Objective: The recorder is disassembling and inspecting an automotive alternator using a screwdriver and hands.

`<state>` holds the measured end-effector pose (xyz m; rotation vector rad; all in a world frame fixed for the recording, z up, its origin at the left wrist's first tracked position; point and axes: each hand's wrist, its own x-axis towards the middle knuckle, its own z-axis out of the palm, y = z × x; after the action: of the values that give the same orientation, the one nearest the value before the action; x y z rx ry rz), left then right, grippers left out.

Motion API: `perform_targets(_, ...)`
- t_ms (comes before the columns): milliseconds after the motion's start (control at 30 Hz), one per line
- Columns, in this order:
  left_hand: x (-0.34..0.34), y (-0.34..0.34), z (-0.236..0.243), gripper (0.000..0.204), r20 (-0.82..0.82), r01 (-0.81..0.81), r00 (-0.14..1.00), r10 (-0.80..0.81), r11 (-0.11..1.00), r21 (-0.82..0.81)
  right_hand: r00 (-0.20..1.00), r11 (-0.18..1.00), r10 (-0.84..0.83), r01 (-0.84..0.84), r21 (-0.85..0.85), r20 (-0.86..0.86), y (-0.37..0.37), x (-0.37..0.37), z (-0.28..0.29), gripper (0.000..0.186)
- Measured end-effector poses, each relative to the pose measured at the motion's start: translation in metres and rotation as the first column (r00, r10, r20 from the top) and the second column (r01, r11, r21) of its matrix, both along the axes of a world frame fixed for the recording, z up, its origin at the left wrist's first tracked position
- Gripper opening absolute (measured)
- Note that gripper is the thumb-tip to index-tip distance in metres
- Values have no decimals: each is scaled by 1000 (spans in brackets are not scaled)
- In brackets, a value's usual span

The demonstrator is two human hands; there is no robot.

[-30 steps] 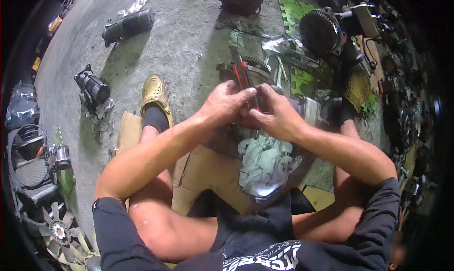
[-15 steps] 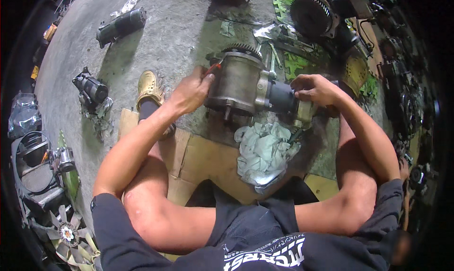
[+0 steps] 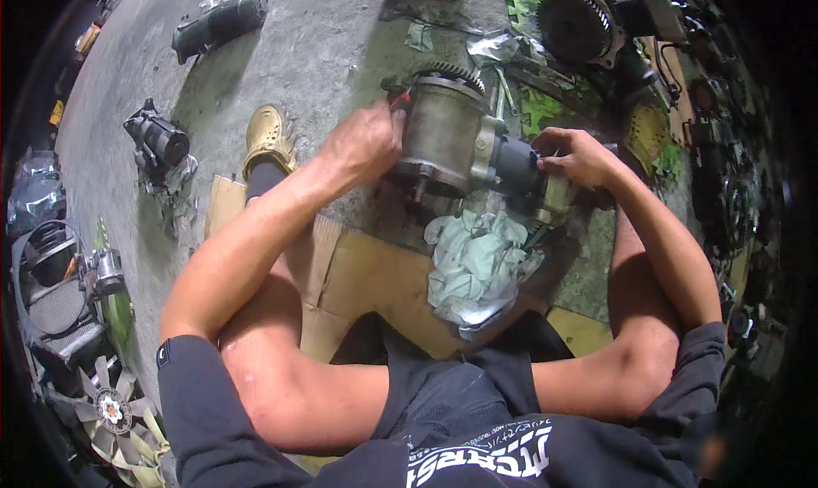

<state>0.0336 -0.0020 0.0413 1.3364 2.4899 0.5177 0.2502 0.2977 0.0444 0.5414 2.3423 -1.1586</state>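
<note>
At frame centre, the left hand (image 3: 362,143) is gripping the starter motor (image 3: 452,138) body, fingers wrapped; the right hand (image 3: 575,155) is pinching its narrow end, probably loosening something; steadying comes next.

Both bare forearms reached forward from the lower edge, elbows bent and spread wide over the raised knees. The left hand (image 3: 362,143) was curled, knuckles up, its fingers closed in a grip. The right hand (image 3: 573,155) lay palm down, fingers bent and pressing, wrist turned inward.
</note>
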Motion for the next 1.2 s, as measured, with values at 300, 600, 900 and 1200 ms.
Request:
perform_targets(300,2,3,0,39,-65,87,994,-87,996,-9,1000,1000,-8,9,19,-23,1,1,-3,42)
perform_targets(600,6,-2,1,39,-72,67,995,-69,997,-28,998,999,31,-29,26,-59,0,0,-1,38)
perform_targets(900,4,-3,6,39,-32,-21,999,19,998,-67,999,997,35,-33,66,-39,2,0,-5,44)
perform_targets(1200,-3,1,0,43,-13,-5,1000,5,1000,-3,998,994,51,-48,98,-34,0,-1,-1,44)
